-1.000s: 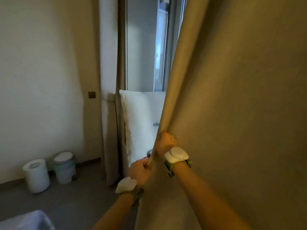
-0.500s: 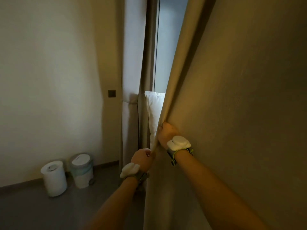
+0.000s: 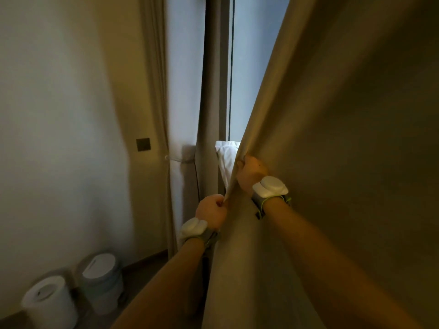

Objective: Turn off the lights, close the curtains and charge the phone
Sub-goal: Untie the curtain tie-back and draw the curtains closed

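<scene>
A tan curtain (image 3: 344,138) fills the right half of the view and hangs to the floor. Both of my hands grip its left edge. My right hand (image 3: 251,173) holds the edge higher up, my left hand (image 3: 211,211) holds it just below. Each wrist carries a white band. A narrow strip of window (image 3: 251,67) shows between this curtain and a second curtain panel (image 3: 211,115) tied back at the left. A white pillow (image 3: 225,160) stands in the gap behind the edge. No phone is in view.
Two small white lidded bins (image 3: 51,302) (image 3: 102,279) stand on the floor by the left wall. A dark wall switch (image 3: 143,144) is on that wall at mid height. The room is dim.
The curtain edge and both hands have moved left, and the strip of window has become much narrower. Less of the pillow shows.
</scene>
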The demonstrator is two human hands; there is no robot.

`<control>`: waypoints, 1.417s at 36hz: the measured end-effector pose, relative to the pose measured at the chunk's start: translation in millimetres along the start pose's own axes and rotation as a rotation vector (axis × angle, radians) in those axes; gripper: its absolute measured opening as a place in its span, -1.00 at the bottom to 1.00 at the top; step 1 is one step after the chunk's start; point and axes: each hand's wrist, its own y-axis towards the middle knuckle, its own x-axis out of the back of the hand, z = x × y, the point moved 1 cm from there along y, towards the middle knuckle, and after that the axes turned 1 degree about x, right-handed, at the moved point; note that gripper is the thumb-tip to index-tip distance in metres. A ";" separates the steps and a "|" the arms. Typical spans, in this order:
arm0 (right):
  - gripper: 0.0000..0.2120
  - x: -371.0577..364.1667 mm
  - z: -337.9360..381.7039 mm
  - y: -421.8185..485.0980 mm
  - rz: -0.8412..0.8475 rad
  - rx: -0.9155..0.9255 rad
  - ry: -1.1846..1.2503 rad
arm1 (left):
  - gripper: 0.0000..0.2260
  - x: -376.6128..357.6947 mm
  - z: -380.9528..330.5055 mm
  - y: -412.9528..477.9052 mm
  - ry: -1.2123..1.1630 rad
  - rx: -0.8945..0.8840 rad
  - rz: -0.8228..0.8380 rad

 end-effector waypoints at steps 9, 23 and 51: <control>-0.68 -15.2 -7.5 57.4 -0.074 0.008 0.021 | -0.78 4.7 -3.3 71.9 0.023 -0.053 0.010; -0.72 -29.4 -34.0 79.6 -0.264 -0.109 -0.056 | -0.81 -25.0 -6.8 116.1 -0.099 -0.100 0.113; -0.78 3.6 -45.0 -46.4 -0.584 -0.892 -0.404 | -0.48 -98.7 -26.4 56.3 -0.088 -0.869 0.802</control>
